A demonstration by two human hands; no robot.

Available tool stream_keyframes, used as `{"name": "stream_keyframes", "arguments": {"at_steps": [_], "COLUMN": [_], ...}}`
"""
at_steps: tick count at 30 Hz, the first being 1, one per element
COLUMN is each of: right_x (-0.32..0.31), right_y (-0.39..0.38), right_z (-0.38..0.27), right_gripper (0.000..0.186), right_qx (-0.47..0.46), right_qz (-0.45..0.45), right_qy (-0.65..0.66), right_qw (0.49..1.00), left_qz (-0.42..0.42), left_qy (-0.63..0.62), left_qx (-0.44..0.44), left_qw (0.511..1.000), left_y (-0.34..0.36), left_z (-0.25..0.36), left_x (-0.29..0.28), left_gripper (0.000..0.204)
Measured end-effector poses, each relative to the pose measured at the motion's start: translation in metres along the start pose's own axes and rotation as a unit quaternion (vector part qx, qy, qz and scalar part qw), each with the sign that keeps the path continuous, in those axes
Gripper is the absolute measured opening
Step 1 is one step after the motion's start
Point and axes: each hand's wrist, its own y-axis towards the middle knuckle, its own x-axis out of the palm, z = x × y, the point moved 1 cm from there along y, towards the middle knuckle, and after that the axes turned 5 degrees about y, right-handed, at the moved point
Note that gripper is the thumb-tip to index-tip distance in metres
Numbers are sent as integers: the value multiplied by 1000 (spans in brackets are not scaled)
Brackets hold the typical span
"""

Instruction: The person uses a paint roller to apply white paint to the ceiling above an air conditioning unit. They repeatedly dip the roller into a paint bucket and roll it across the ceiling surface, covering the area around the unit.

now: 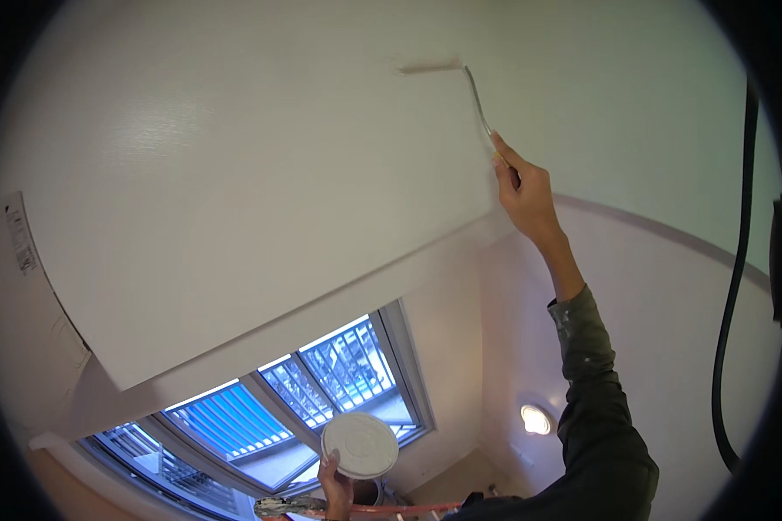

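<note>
My right hand [527, 193] is raised high at the right of centre, closed around the handle of a small paint roller [478, 97]. Its bent metal rod runs up to a narrow pale head that lies against the white ceiling surface [261, 156]. Low in the middle, my left hand [335, 486] grips the edge of a round white lid [361, 445], thumb on its face; the other fingers are mostly hidden. The dark sleeve on my right arm carries pale paint specks.
Below are several barred window panes [343, 360] and a lit round lamp [536, 420]. A dark container [367, 493] and an orange bar [408, 508] show under the lid. A black cable [738, 269] hangs at the right. A label [21, 234] is at the left.
</note>
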Motion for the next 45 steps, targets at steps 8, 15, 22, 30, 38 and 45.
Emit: {"name": "stream_keyframes", "arguments": {"at_steps": [8,15,22,30,38,45], "right_x": [7,10,10,47,50,45], "right_y": [127,191,188,173,148,43], "right_z": [-26,-48,-58,-91,-102,-79], "right_gripper": [39,41,40,40,40,39], "right_qx": [-31,-27,17,-89,-52,-27], "right_qz": [14,9,12,17,14,3], "right_qy": [-23,-28,-20,14,0,4], "right_qw": [999,999,1000,996,999,1000], "left_qz": [13,11,-9,35,33,19], "left_qy": [33,38,17,38,-8,-12], "left_qx": [23,7,17,-6,-13,-27], "left_qw": [999,999,1000,999,999,999], "left_y": [-2,3,3,12,6,1], "left_z": [2,0,2,-15,0,-1], "left_x": [9,1,7,-17,2,-3], "left_gripper": [46,47,49,48,32,32]}}
